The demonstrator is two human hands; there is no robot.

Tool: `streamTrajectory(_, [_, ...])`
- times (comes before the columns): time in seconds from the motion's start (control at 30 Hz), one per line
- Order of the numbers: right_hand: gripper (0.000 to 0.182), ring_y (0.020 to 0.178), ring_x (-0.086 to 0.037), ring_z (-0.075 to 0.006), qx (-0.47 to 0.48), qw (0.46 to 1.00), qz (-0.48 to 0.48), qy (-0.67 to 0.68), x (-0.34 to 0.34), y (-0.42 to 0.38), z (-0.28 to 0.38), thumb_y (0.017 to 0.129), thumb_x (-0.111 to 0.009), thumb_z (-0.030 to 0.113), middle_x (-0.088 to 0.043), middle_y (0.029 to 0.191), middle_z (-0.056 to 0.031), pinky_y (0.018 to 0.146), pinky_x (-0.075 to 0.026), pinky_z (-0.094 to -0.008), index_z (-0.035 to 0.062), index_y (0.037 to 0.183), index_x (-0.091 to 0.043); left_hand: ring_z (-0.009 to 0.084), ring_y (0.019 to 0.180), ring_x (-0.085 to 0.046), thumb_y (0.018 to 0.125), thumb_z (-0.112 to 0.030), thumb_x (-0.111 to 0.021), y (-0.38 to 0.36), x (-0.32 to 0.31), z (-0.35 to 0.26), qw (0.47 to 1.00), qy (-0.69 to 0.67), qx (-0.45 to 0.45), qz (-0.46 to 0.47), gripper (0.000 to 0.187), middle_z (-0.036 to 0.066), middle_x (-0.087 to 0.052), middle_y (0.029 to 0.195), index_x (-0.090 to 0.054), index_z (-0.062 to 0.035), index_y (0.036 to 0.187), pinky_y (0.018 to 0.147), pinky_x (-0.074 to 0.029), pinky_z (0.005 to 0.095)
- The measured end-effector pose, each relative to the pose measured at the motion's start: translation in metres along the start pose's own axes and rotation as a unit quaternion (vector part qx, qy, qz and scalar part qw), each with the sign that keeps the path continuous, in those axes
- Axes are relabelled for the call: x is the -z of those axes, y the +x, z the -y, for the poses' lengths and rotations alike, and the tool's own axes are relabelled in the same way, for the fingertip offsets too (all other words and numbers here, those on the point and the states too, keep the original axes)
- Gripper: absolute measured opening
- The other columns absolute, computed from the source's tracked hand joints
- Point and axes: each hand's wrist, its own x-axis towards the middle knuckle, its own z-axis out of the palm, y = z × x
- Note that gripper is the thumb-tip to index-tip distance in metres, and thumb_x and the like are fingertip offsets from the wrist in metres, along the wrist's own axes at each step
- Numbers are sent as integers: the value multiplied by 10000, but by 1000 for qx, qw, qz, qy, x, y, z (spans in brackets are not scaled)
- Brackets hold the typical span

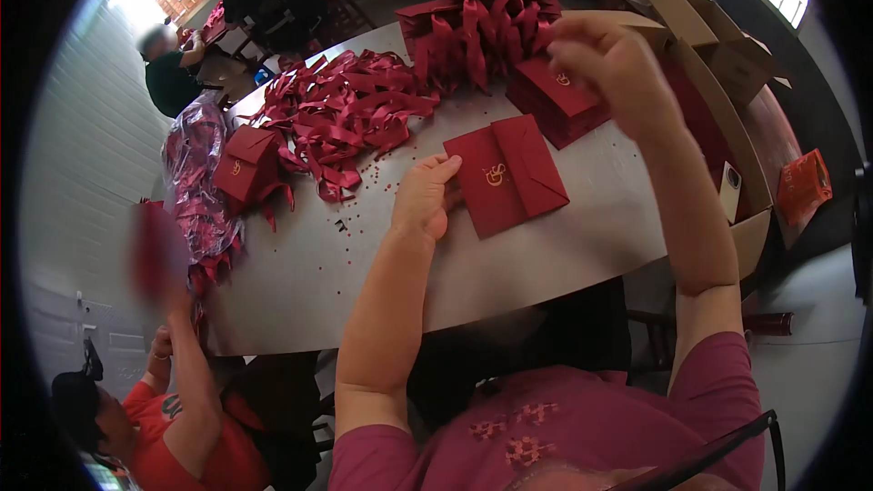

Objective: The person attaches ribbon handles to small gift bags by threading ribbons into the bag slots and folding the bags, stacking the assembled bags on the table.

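My left hand (429,186) grips the left edge of a flat red paper gift bag (491,205), thumb on top. The bag has a gold emblem and a folded flap, and is tilted above the grey table. My right hand (623,73) is raised to the right, its fingers loosely bent and apart, with nothing visible in them. Below and behind it lies a small stack of similar red bags (550,91). At the back of the table stands a row of red bags with ribbon handles (477,27).
A heap of red ribbons (350,109) covers the table's back left, beside another red bag (245,168) and a plastic-wrapped bundle (197,173). Small red bits dot the table (300,300). Cardboard boxes (727,45) stand right. A co-worker (173,427) sits left, holding something red and blurred.
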Motion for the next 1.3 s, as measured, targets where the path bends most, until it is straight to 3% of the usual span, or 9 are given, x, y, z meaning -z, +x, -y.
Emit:
streamTrajectory(0.1, [156, 643, -611, -73, -87, 984, 158, -5, -38, -11, -65, 877, -638, 57, -664, 845, -51, 588, -494, -213, -22, 1010, -651, 148, 878, -631, 937, -153, -623, 4, 5, 4, 1000, 0, -8, 8, 105, 34, -677, 983, -610, -81, 1011, 809, -498, 329])
streamTrajectory(0.17, [129, 688, -625, -83, -101, 972, 198, 74, -57, -15, -118, 865, -636, 37, -663, 863, -55, 634, -514, -226, -28, 975, -651, 150, 892, -625, 937, -158, -624, 6, 8, 7, 1000, -2, -6, 9, 113, 32, -675, 984, -608, -76, 1013, 825, -490, 330])
streamTrajectory(0.3, [117, 732, -642, -110, -68, 982, 175, -7, -65, -17, -134, 852, -630, 14, -661, 878, -61, 686, -540, -248, -34, 957, -646, 155, 928, -614, 937, -170, -630, 5, 6, 9, 999, -41, -11, 9, 135, 33, -672, 984, -607, -65, 1019, 857, -470, 332])
streamTrajectory(0.37, [105, 717, -665, -141, -117, 980, 150, 59, -64, -19, -131, 848, -609, 6, -675, 781, -91, 686, -544, -282, -40, 941, -621, 159, 936, -614, 939, -165, -626, 4, 5, 9, 999, -45, -6, 2, 144, 36, -672, 998, -606, -59, 1034, 870, -470, 335])
streamTrajectory(0.63, [99, 731, -666, -143, -141, 953, 186, 192, -57, -19, -148, 843, -630, -20, -673, 812, -87, 693, -552, -271, -32, 941, -628, 188, 997, -617, 963, -115, -558, -5, -9, 4, 998, -55, 12, 2, 170, 69, -654, 1089, -591, -29, 1105, 940, -467, 354])
streamTrajectory(0.8, [102, 765, -661, -136, -145, 942, 214, 212, -52, -20, -151, 847, -669, -22, -661, 877, -59, 712, -555, -269, -12, 940, -628, 199, 1043, -612, 965, -93, -540, -11, -16, 0, 994, -77, -14, 71, 165, 87, -644, 1116, -591, -23, 1105, 956, -484, 357])
streamTrajectory(0.93, [78, 793, -618, -92, -99, 948, 241, 182, -52, -18, -156, 879, -655, 13, -636, 878, -16, 729, -517, -238, 0, 948, -620, 205, 1042, -613, 955, -75, -554, -9, -16, 4, 991, -113, -10, 75, 158, 87, -644, 1117, -596, -27, 1100, 968, -487, 361])
streamTrajectory(1.0, [70, 795, -594, -75, -91, 946, 249, 185, -54, -18, -155, 895, -645, 30, -623, 875, -1, 724, -498, -226, 7, 954, -615, 226, 1134, -592, 979, -81, -512, -8, -13, 6, 985, -147, -10, 95, 239, 105, -629, 1202, -574, -14, 1199, 1035, -452, 402])
streamTrajectory(1.3, [84, 735, -502, -45, -53, 971, 228, 53, -55, -17, -140, 966, -568, 120, -546, 832, 31, 664, -436, -207, 38, 974, -583, 222, 1122, -598, 961, -49, -553, -7, -10, 7, 982, -157, -31, 97, 215, 88, -635, 1192, -593, -61, 1172, 1023, -467, 389])
